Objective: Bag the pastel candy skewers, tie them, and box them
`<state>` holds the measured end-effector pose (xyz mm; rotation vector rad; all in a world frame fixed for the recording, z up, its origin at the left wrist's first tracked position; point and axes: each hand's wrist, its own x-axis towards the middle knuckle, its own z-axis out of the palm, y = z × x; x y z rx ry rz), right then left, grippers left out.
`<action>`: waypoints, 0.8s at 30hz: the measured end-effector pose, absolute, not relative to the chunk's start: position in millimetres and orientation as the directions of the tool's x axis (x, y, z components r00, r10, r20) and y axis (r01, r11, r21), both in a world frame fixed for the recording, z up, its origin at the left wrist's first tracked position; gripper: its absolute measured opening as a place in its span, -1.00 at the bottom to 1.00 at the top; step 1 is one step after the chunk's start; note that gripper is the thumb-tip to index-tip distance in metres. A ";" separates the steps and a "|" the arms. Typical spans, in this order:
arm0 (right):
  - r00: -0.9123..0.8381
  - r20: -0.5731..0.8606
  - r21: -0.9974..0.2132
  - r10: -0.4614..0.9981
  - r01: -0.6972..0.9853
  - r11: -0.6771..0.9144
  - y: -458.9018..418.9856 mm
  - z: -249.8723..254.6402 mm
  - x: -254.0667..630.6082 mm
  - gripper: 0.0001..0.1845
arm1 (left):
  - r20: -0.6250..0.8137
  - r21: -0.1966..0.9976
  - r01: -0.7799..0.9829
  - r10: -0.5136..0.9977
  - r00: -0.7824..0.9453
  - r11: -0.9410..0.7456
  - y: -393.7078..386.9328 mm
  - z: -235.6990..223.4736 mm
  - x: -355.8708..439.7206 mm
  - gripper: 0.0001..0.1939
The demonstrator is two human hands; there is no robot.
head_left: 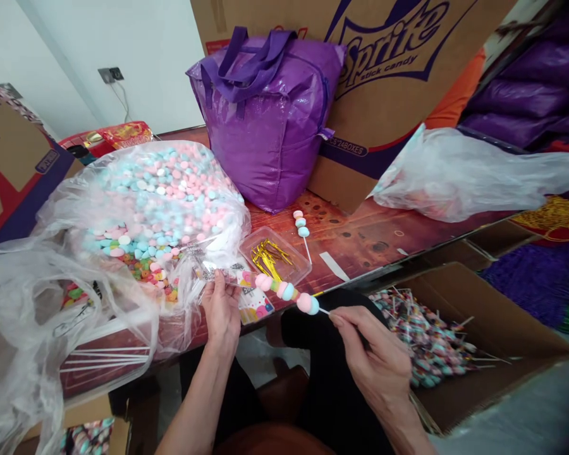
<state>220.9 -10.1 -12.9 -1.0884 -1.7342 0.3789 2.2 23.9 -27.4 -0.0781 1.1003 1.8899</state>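
My right hand (372,351) pinches the white stick of a candy skewer (288,291), strung with pink, blue and yellowish-green candies. Its far end points left, at the mouth of a clear plastic wrapper (218,273). That wrapper is pinched between the thumb and fingers of my left hand (222,309); whether the tip is inside it I cannot tell. Just beyond the skewer lies a clear tray (303,273) of gold twist ties (268,256). Another, shorter candy skewer (301,224) rests on the table behind the tray. Printed cards (256,308) lie under my left fingers.
A large plastic bag of pink and blue candies (161,183) covers the table's left side, with white sticks (107,357) in front. At the back stand a purple bag (270,120) and a cardboard box (374,120). Wrapped skewers (422,335) fill an open carton (497,322) low right.
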 end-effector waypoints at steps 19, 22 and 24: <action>-0.207 0.660 -0.507 0.722 0.586 0.632 -11.2 -17.1 224.4 -0.81 | -0.320 0.811 -0.563 0.687 -0.652 -0.157 20.5 -35.0 -0.3 -0.54; -0.143 0.653 -0.547 0.743 0.590 0.594 -13.1 -16.0 221.6 -0.82 | -0.338 0.810 -0.569 0.680 -0.650 -0.142 20.9 -35.6 -1.2 -0.52; -0.097 0.646 -0.574 0.757 0.593 0.565 -13.8 -14.9 219.7 -0.82 | -0.350 0.808 -0.574 0.671 -0.653 -0.137 21.4 -35.4 -1.2 -0.51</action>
